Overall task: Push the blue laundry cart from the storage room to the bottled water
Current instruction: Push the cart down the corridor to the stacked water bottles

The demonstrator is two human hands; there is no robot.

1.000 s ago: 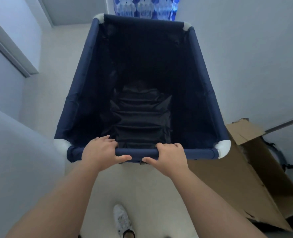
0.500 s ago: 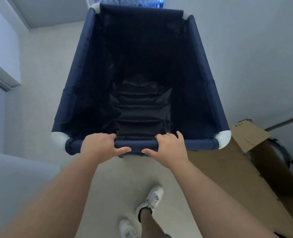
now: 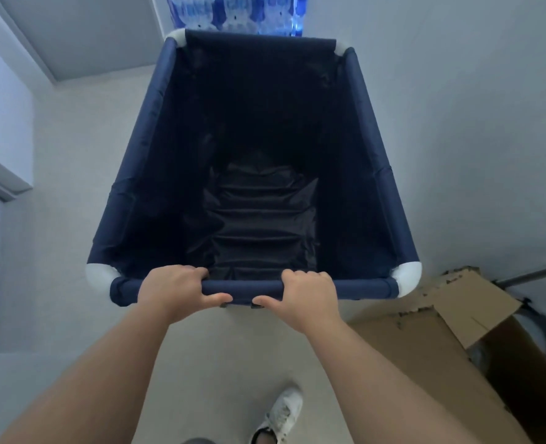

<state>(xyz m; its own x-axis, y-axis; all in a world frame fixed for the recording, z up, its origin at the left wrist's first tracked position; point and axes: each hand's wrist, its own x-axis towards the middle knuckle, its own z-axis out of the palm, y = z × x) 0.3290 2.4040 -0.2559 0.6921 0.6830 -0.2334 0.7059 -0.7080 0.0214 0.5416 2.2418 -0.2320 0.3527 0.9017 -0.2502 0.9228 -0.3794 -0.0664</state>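
A navy fabric laundry cart (image 3: 143,161) with white corner joints fills the middle of the head view, its dark inside holding nothing I can see. My left hand (image 3: 177,291) and my right hand (image 3: 307,294) both grip the near top rail (image 3: 361,288), side by side, fingers over it and thumbs under. Shrink-wrapped packs of bottled water (image 3: 233,12) stand just beyond the cart's far rail at the top edge; whether the cart touches them is hidden.
A grey wall (image 3: 473,123) runs close along the cart's right side. An open, torn cardboard box (image 3: 457,315) lies on the floor at my right. A wall corner and door frame (image 3: 5,184) stand at left. Pale floor (image 3: 73,155) lies left of the cart. My white shoe (image 3: 279,415) is below.
The cart has rolled forward toward the water packs, which now show larger above the far rail. Both hands stay on the rail, and my feet have stepped along.
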